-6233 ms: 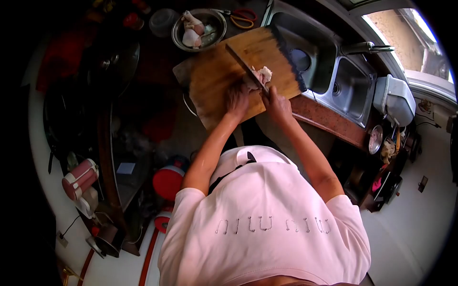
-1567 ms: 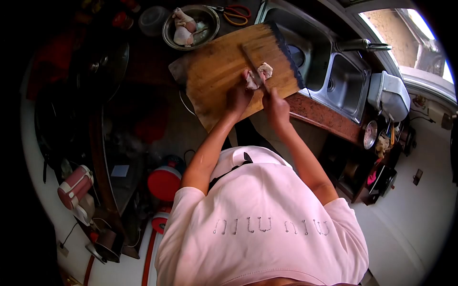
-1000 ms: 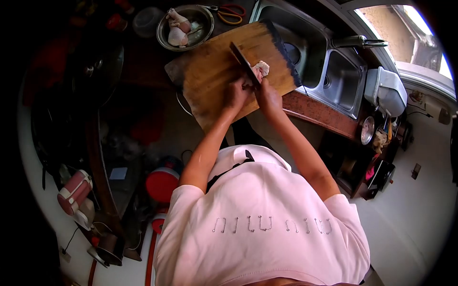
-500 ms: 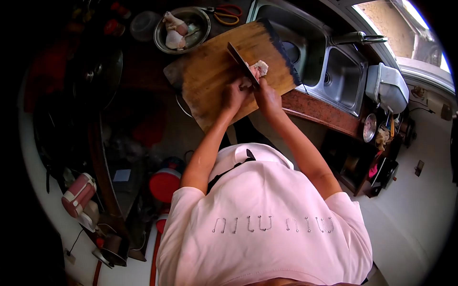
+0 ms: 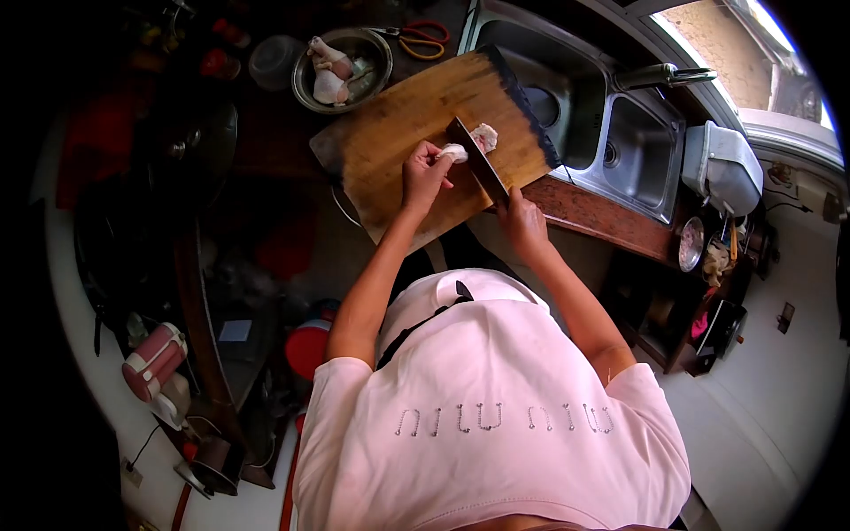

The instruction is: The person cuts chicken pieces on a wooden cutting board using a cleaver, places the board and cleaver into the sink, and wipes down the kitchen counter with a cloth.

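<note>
My right hand [image 5: 524, 221] is closed around the handle of a broad-bladed kitchen knife [image 5: 479, 165]. The blade slants up and left across the wooden cutting board [image 5: 398, 133]. To the left of the blade, my left hand [image 5: 425, 175] pinches a pale piece of chicken [image 5: 454, 153] between thumb and fingers. Another chunk of raw chicken [image 5: 485, 137] lies on the board at the right side of the blade. At the board's upper left stands a metal bowl [image 5: 386, 81] with raw chicken legs [image 5: 331, 87] in it.
Red- and orange-handled scissors [image 5: 425, 40] lie behind the board. A clear plastic container [image 5: 273, 62] is left of the bowl. At the right are a double steel sink [image 5: 642, 146] with a faucet [image 5: 664, 76], and a grey-white plastic container [image 5: 724, 168].
My hands have moved apart. The knife has shifted down and right with my right hand, while my left hand has drawn a chicken piece to the left, away from the other chunk.
</note>
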### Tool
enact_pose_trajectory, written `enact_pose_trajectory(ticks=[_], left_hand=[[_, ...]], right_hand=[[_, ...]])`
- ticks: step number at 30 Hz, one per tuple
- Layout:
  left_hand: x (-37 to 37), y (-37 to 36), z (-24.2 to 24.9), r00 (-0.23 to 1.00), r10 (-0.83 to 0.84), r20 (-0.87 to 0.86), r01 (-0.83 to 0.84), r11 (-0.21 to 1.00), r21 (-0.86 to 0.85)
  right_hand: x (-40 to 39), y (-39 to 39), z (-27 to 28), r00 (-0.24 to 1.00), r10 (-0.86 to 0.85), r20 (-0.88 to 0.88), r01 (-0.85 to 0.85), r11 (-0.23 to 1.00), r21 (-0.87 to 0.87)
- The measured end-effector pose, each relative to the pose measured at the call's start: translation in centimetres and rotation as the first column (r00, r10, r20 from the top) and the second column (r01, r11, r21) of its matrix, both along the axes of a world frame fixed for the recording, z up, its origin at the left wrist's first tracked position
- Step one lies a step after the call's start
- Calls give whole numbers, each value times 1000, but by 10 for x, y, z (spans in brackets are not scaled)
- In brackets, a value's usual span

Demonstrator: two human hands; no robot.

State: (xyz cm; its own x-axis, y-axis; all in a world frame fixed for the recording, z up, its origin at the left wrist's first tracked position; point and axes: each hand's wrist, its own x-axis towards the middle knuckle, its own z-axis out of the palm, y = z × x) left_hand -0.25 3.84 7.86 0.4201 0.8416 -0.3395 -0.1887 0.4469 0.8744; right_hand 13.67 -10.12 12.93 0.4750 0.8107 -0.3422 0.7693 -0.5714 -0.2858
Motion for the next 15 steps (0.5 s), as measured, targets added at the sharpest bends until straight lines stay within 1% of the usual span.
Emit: enact_pose_trajectory(ticks=[3,6,7,8,9,10,11,13,15], left_hand=[[-3,-4,20,991,-22,136,32,997,-72],[-1,-5,-3,997,-75,-32,77,995,60],[-5,-1,-9,952,-159,-260,190,977,101],[-7,-1,-19,911,-81,-404,198,946,257],[-8,-2,-24,852,20,-523,227,886,404],[-9,-1,-29,777,142,-614,276,799,534],[-14,1,-33,730,31,-683,299,883,361],[-21,13,-16,703,159,-693,295,821,488],[-28,30,-4,666,300,-683,298,732,612]], right_hand=[[7,1,-4,999,11,-43,-8,997,75],[12,2,9,990,-27,-136,46,989,141],[12,0,9,992,-51,-119,70,985,159],[11,-2,10,994,-60,-96,74,985,157],[10,-3,13,995,-68,-71,79,985,156],[8,-3,16,996,-77,-48,84,984,157],[4,-3,21,996,-58,-68,67,986,151],[-3,-2,31,994,-18,-108,33,989,143],[-5,-3,25,984,60,-167,-45,995,92]])
